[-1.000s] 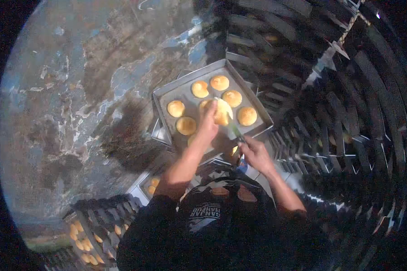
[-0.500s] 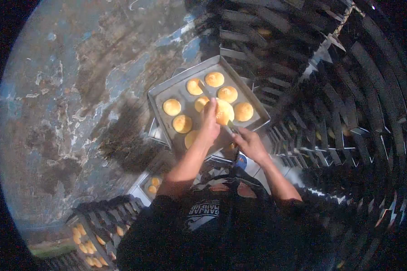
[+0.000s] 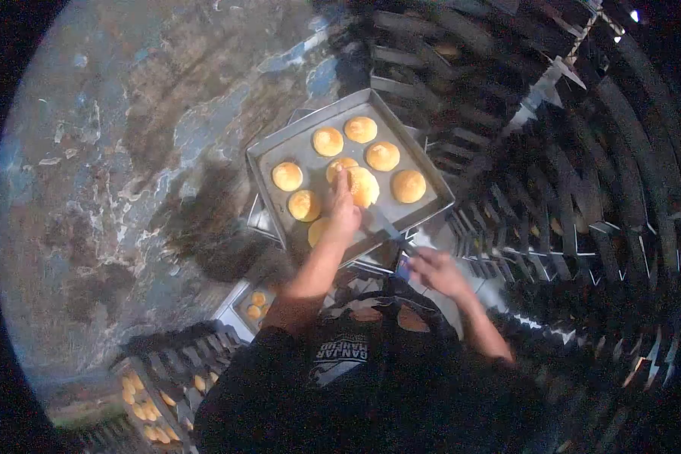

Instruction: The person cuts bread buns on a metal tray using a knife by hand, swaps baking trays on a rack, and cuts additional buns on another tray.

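A metal baking tray (image 3: 424, 214) holds several round golden buns, one of them (image 3: 409, 186) near its right side. Above the tray, my left hand (image 3: 346, 208) is closed on a bun (image 3: 365, 188), its fingers along the bun's left side. The knife (image 3: 386, 223) points up and left, its blade tip at the lower edge of this held bun. My right hand (image 3: 435, 271), blurred by motion, is closed round the knife's dark handle at the tray's near edge.
Dark racks (image 3: 552, 250) stand along the right. A second tray with buns (image 3: 256, 304) sits below left of my left forearm, and more buns on a rack (image 3: 147, 408) are at the lower left. A worn, patchy wall (image 3: 113, 174) fills the left.
The knife was across the held bun half a second ago, with its tip past the far side. My right hand has since drawn it back down and right, and the bun has shifted slightly left.
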